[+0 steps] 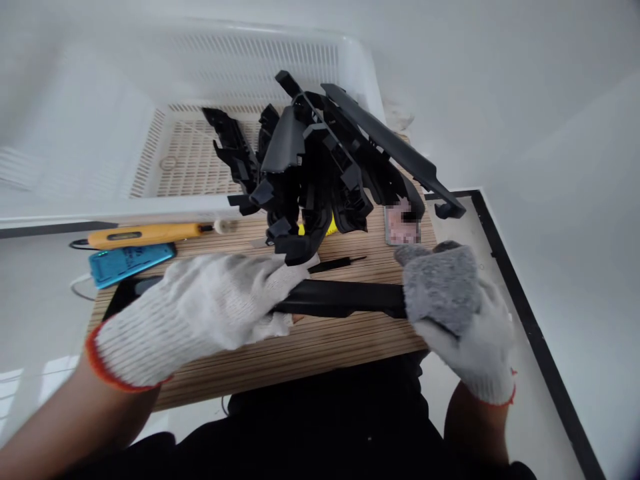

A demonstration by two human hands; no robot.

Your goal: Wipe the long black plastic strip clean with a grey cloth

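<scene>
Crosswise, black strip between fingers

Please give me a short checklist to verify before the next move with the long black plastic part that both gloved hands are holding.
1. Left hand grips the long black part: ok, glove closed over its left portion.
2. Right hand grips the other end: ok, fingers wrapped around it.
3. Part lies level above the wooden board: ok; whether it touches the board, cannot tell.
4. Pile of black parts is stable: not ok, it leans out of the white basket toward the hands.
5. Orange tool and blue device clear of the hands: ok, both lie to the left.
6. Small black stick clear: cannot tell, it lies close behind the part.
</scene>
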